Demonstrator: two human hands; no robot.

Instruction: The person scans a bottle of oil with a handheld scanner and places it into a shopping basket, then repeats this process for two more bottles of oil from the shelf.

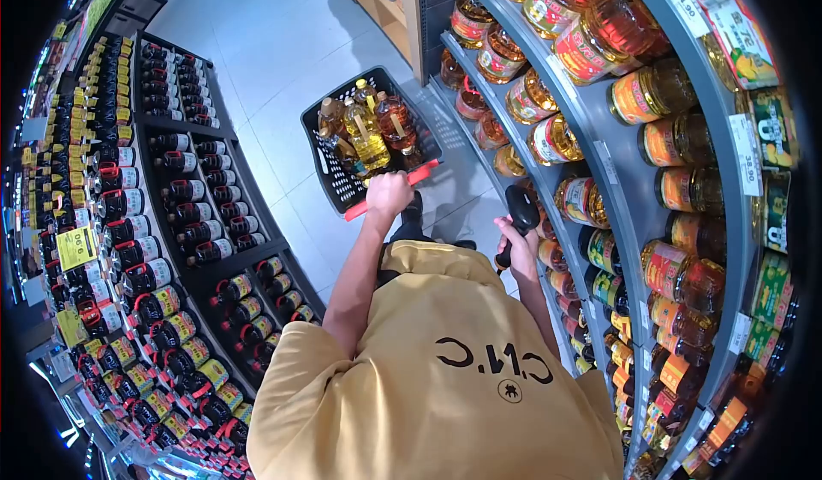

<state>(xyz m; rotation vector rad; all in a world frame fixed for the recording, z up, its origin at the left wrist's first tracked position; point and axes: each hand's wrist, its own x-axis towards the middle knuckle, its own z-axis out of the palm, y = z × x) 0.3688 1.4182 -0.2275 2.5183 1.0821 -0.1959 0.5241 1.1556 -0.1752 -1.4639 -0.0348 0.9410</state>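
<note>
My left hand (390, 194) is wrapped around the red handle (421, 172) of a black shopping basket (320, 168). Inside the basket, several bottles stand close together, among them a yellow oil bottle (366, 140) and a darker amber bottle (396, 122). At the right, my right hand (521, 249) is closed around a black handheld device (522, 209) with a rounded head and a narrow grip. This hand is beside the oil shelves, and some of its fingers are hidden behind the device.
Curved-looking shelves (623, 172) with large oil bottles rise close on my right. To the left is a dark rack (229, 268) of sauce bottles with yellow price tags (77, 247). Pale floor tiles (257, 39) run between them; a wooden shelf unit (390, 9) stands ahead.
</note>
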